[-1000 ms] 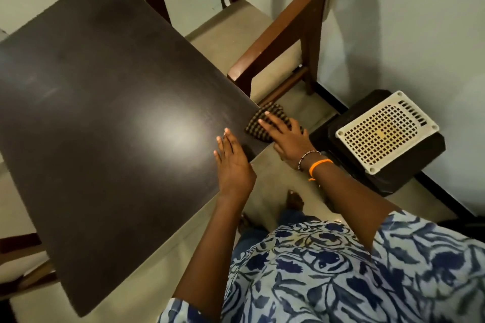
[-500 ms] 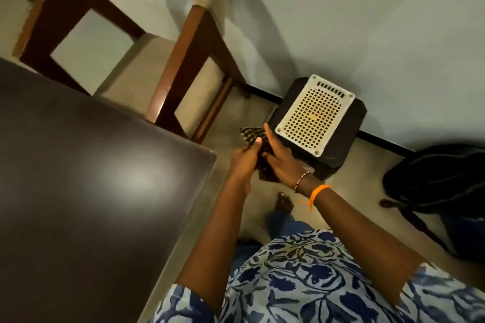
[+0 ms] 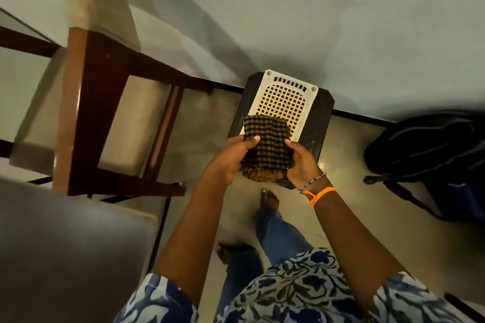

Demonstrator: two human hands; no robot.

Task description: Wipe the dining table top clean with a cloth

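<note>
A dark checked cloth [image 3: 266,149] hangs in the air between both hands, spread out flat over the floor in the head view. My left hand [image 3: 232,158] pinches its left edge with the thumb on top. My right hand [image 3: 301,164], with a bead bracelet and an orange band at the wrist, grips its right edge. The dark dining table top [image 3: 65,249] fills the lower left corner, blurred, well to the left of both hands.
A wooden chair [image 3: 78,118] with a pale seat stands beside the table's far corner. A dark stool with a white perforated lid [image 3: 286,105] sits against the wall beyond the cloth. A black bag [image 3: 430,160] lies on the floor at right. My feet are below.
Both hands left the table edge and lifted the cloth clear of it. The cloth went from bunched to spread open between them. The view swung right, away from the table.
</note>
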